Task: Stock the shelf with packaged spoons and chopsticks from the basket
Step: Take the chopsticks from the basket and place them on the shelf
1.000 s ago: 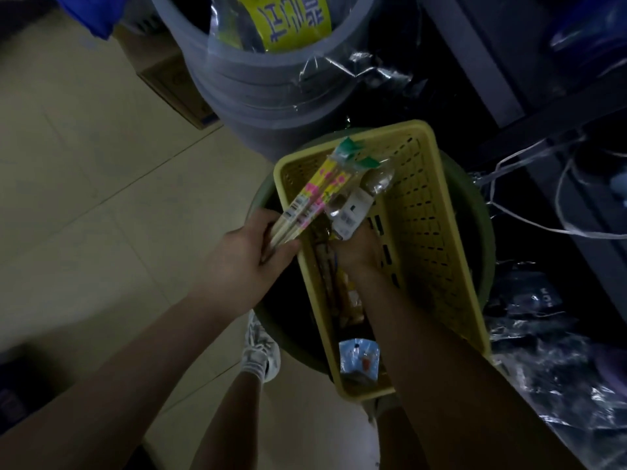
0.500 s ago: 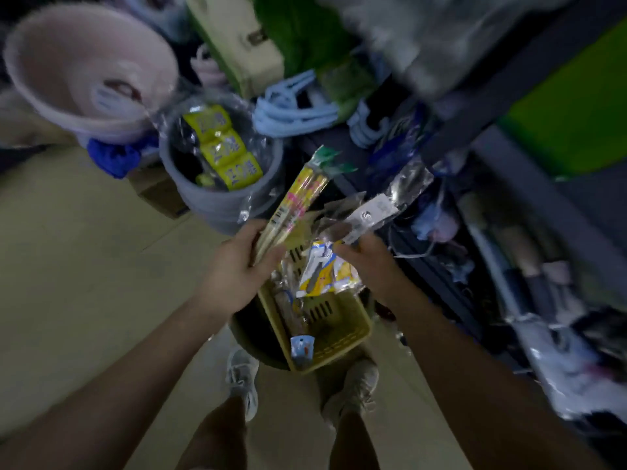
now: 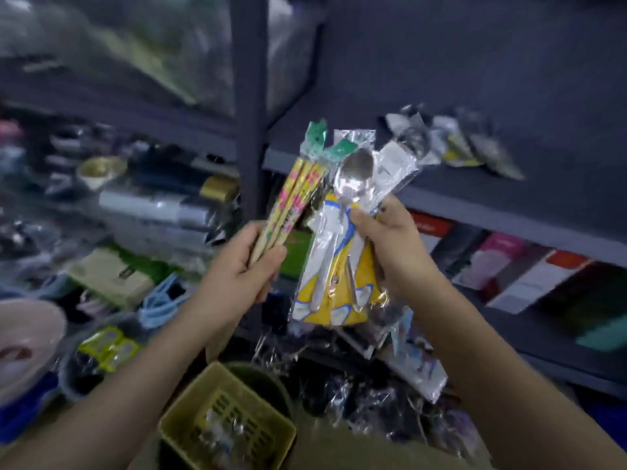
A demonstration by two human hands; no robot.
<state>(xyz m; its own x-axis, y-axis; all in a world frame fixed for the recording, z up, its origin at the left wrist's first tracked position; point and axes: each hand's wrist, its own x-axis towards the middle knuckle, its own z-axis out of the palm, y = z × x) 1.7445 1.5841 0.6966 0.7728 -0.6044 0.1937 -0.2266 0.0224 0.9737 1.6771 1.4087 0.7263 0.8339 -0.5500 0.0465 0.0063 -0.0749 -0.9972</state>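
Stocking is under way but incomplete. The left hand [image 3: 237,266] has its grip closed around the lower ends of the packaged chopsticks [image 3: 291,195], which stand nearly upright with their green header cards level with the front edge of the grey shelf [image 3: 475,195]. The right hand [image 3: 390,242] has its grip pinched closed on a fan of packaged spoons [image 3: 342,252], several clear sleeves with yellow backing cards; one spoon bowl shows just above the thumb. Both bundles are held in the air in front of the shelf and short of it, touching nothing there. A small cluster of similar clear packets [image 3: 454,144] already lies on the shelf, to the right of and beyond the spoons; whether these belong to this job cannot be told, as they are blurred. Below the shelf and nearer the person, the yellow basket [image 3: 190,412] sits atop a dark round bin and appears to hold a few more wrapped items, indistinct in the blur. Judgement: early to middle stage. Both handfuls remain to be placed, and the basket likely needs another visit.
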